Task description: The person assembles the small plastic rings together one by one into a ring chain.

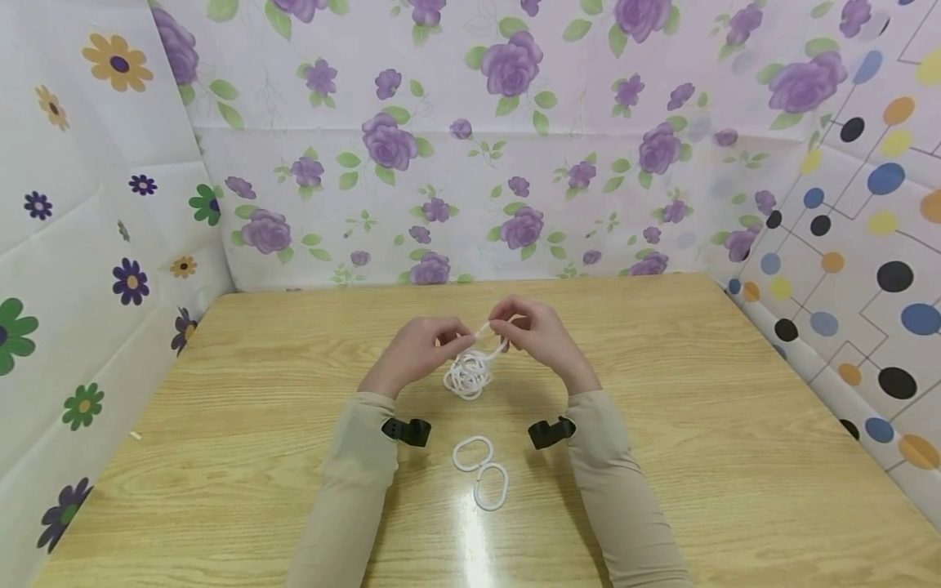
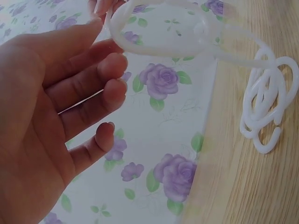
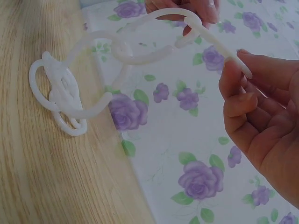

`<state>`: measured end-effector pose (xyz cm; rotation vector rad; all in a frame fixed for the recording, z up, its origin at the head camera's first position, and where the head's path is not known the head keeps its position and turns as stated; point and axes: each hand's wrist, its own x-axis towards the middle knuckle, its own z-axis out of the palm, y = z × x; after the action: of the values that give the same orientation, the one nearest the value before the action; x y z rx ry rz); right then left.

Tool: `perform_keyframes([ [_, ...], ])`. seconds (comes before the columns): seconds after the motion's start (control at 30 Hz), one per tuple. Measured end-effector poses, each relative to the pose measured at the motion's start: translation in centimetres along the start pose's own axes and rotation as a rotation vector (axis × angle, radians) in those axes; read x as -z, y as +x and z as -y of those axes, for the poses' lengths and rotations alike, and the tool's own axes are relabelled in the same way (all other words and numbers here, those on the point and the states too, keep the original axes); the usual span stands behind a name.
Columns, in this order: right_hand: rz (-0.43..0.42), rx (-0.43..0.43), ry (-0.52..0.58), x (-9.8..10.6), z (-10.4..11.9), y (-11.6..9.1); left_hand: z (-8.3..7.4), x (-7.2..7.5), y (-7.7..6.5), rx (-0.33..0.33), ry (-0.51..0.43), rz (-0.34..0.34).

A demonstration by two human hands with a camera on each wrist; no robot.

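Note:
Above the table, my left hand (image 1: 422,351) and right hand (image 1: 540,335) face each other. A chain of white plastic C-shaped links (image 1: 468,377) hangs below them, its lower part bunched on the wood. My right thumb and index finger pinch an end link (image 3: 222,51), seen in the right wrist view. My left thumb and forefinger pinch the neighbouring link (image 2: 161,50); its other fingers are loosely bent. Those two links meet between the hands. Closer to the person, two white links (image 1: 491,509) lie on the table; whether they interlock I cannot tell.
The wooden table (image 1: 235,457) reaches back to a wall covering (image 1: 456,188) with purple roses. Patterned sheets flank both sides. A black wrist camera (image 1: 412,432) is strapped over each beige sleeve. A tiny pale piece (image 1: 136,436) lies at the left table edge.

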<state>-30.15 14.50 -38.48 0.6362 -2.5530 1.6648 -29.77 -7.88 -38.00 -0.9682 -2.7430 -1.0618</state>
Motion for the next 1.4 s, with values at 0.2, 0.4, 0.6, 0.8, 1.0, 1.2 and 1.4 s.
perform_keyframes([
  [0.2,0.047,0.053,0.066,-0.1,0.0,0.2,0.4,0.2,0.0,0.023,0.007,0.031],
  [0.4,0.142,0.115,0.064,-0.4,0.0,0.3,0.5,0.6,-0.1,0.087,-0.013,0.016],
  [0.6,0.196,0.106,0.008,-0.5,0.0,0.2,0.7,0.9,-0.4,0.099,0.005,-0.068],
  [0.8,0.343,0.007,-0.260,-0.3,0.0,-0.1,0.8,1.7,-0.9,0.097,0.007,-0.223],
  [1.0,0.747,-0.087,-0.494,-1.9,-0.1,-0.3,1.0,2.1,-0.9,0.092,-0.014,-0.280],
  [1.2,0.882,-0.160,-0.522,-4.4,-0.2,-0.3,0.8,1.9,-0.7,0.089,-0.036,-0.255],
  [1.4,0.911,-0.179,-0.546,-6.0,-0.3,-0.5,1.0,1.7,-0.8,0.073,-0.042,-0.260],
])
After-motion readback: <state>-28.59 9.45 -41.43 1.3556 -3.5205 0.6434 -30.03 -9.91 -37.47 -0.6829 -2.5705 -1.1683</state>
